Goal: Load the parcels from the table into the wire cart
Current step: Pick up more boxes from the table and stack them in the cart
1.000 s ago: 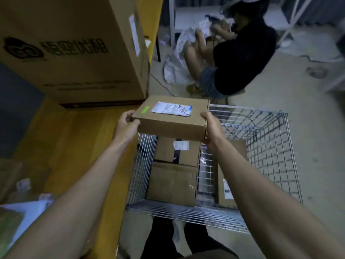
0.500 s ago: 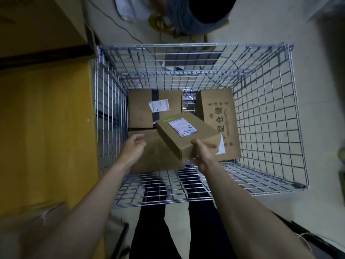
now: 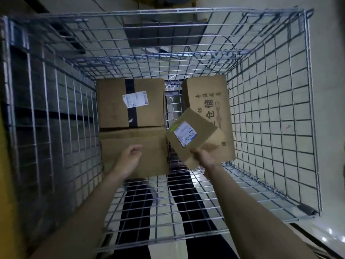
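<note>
I look straight down into the wire cart (image 3: 270,113). My right hand (image 3: 204,158) grips the near end of a small flat cardboard parcel (image 3: 192,135) with a white label and a green mark, tilted, low inside the cart. My left hand (image 3: 129,158) is empty, its fingers loosely curled, over a plain brown box (image 3: 134,146) on the cart floor. Behind that box lies a box with black tape and a label (image 3: 130,103). A printed box (image 3: 211,101) lies at the right, partly under the held parcel.
The yellow table edge (image 3: 4,165) runs along the left outside the cart. My dark trouser legs (image 3: 134,208) show through the cart's near wall. A bare strip of wire floor (image 3: 172,107) runs between the boxes. Pale floor lies to the right.
My left hand let go of the small parcel. My right hand alone carried it down into the cart and to the right. My view tipped down from the table to the cart.
</note>
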